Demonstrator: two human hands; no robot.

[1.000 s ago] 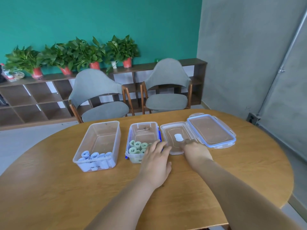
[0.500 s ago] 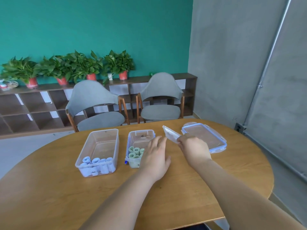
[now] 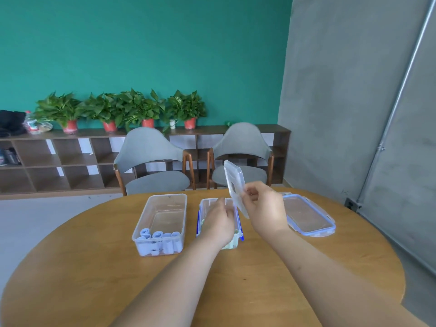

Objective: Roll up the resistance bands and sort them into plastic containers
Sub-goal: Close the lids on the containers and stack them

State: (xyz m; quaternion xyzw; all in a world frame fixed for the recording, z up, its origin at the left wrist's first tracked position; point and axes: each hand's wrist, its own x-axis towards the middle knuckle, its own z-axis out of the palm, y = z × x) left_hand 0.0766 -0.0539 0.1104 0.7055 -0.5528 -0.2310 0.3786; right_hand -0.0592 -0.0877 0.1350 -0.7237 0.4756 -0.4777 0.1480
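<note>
resistance bands [image 3: 160,235], rolled, boxed: your right hand [image 3: 265,208] pinches tilted lid [image 3: 234,184]; left hand [image 3: 218,223] relaxed over container [image 3: 207,202] (thin pinch, lid could slip).

round wooden table [image 3: 94,267]: near its far edge stand a clear container [image 3: 165,215] and, just right, a blue-clipped container [image 3: 207,204]; a blue-rimmed lid [image 3: 306,215] lies flat further right.

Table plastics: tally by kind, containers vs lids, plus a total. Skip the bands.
Containers: 2 (left container, middle container)
Lids: 2 (raised lid held in the right hand, flat lid lying on the table)
Total: 4
</note>
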